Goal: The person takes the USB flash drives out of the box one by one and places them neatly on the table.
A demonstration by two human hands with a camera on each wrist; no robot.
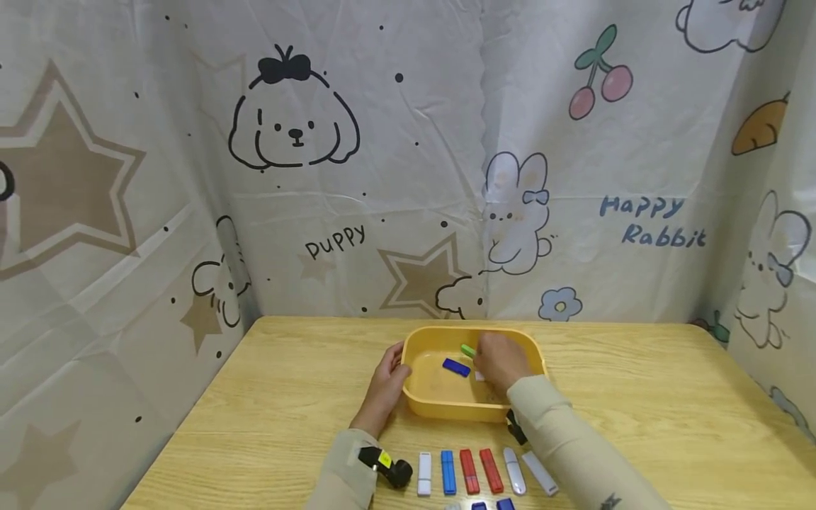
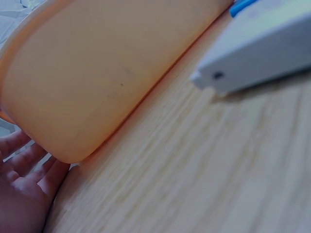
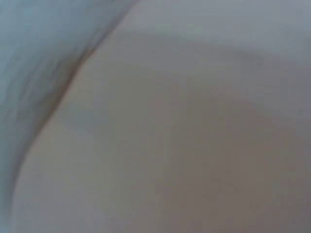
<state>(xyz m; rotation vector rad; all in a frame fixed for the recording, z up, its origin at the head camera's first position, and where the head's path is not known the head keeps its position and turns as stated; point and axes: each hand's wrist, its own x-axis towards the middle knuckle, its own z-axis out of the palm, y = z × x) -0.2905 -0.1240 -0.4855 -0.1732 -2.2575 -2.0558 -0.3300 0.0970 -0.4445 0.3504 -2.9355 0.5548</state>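
Note:
A yellow plastic basin (image 1: 446, 409) stands on the wooden table. My left hand (image 1: 384, 382) grips its left side, thumb at the rim and fingers along the outer wall; in the left wrist view those fingers touch the corner. My right hand (image 1: 503, 360) reaches down inside the basin with curled fingers, fingertips hidden. A green stick-like piece (image 1: 468, 350) shows beside its knuckles; whether the hand holds it is unclear. In the basin lie a dark blue USB stick (image 1: 456, 367) and a partly covered white piece (image 1: 479, 376). The right wrist view is blurred.
In front of the basin is a row of USB sticks: a white one (image 1: 424, 473), a blue one (image 1: 448, 472), two red ones (image 1: 469, 472), a silver one (image 1: 514, 471) and another pale one (image 1: 540, 473). Dark blue ones (image 1: 505, 504) lie nearer. A printed curtain (image 1: 382, 177) surrounds the table.

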